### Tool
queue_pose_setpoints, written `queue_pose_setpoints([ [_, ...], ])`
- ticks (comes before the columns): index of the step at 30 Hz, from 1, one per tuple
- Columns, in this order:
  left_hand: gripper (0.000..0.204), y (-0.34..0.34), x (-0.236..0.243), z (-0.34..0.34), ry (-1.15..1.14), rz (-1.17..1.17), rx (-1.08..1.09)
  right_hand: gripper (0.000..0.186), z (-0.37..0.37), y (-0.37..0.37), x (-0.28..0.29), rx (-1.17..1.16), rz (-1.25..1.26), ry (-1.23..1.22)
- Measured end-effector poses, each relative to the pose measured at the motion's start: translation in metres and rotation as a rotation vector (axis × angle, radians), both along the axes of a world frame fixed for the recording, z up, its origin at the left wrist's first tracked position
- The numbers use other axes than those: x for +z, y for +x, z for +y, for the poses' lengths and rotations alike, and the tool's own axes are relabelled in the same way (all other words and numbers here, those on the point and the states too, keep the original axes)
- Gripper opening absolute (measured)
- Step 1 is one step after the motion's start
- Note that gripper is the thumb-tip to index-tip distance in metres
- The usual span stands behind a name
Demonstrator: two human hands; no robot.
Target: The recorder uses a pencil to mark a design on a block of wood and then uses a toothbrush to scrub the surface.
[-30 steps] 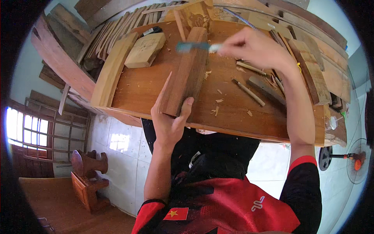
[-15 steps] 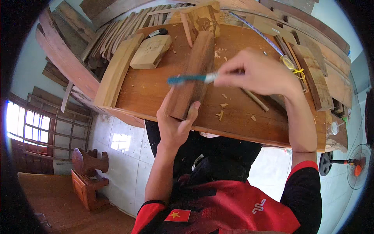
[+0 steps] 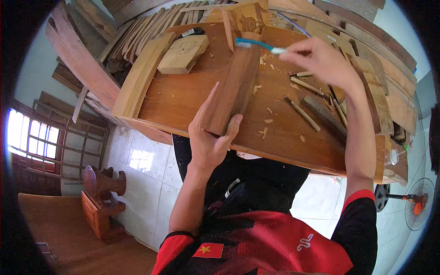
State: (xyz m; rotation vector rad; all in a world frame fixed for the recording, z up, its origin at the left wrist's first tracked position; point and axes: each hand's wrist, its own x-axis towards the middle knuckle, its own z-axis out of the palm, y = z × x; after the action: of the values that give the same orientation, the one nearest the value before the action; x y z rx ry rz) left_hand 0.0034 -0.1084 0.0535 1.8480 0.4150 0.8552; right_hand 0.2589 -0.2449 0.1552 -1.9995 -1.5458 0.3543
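My left hand point(image 3: 210, 135) wraps round the near end of a long dark-brown wood block point(image 3: 236, 87), thumb on its right side. The block slants away across the table, its far end by a pale carved wood piece point(image 3: 250, 22). In my right hand point(image 3: 316, 59) is a teal and white toothbrush point(image 3: 259, 44), gripped by its handle. The brush head, bristles down, is over the far end of the block; whether the bristles touch the wood I cannot tell.
Several wooden-handled carving tools point(image 3: 303, 113) and a dark bar point(image 3: 324, 118) lie on the right of the table point(image 3: 169, 103), among wood shavings. A pale wood block point(image 3: 183, 54) and a long plank point(image 3: 142, 75) are at left. A fan point(image 3: 416, 206) stands at far right.
My right hand has moved up and away, taking the toothbrush from the block's near part to its far end. The left hand keeps its hold on the block.
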Motion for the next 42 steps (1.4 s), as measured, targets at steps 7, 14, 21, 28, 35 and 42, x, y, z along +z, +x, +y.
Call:
queue_pose_setpoints([
  [7,0.065,0.0,0.002,-0.001,-0.036,-0.017,-0.001,0.032,0.002,0.0,-0.006,0.125,0.009,0.038],
  [14,0.063,-0.002,-0.005,0.002,-0.085,-0.05,-0.013,0.028,0.002,-0.028,0.006,0.228,0.026,-0.125],
  [21,0.064,0.001,0.001,0.0,-0.047,0.006,0.011,0.032,-0.002,-0.001,0.003,0.117,-0.043,-0.057],
  [28,0.065,0.001,-0.001,-0.001,-0.051,-0.022,-0.008,0.027,0.001,0.019,-0.01,-0.105,-0.108,0.038],
  [35,0.067,0.002,0.0,0.0,-0.081,-0.007,-0.005,0.027,0.005,0.022,-0.005,-0.222,-0.14,0.001],
  [42,0.064,-0.002,0.003,0.005,-0.134,-0.064,-0.028,0.03,0.001,-0.015,-0.005,0.223,-0.032,-0.037],
])
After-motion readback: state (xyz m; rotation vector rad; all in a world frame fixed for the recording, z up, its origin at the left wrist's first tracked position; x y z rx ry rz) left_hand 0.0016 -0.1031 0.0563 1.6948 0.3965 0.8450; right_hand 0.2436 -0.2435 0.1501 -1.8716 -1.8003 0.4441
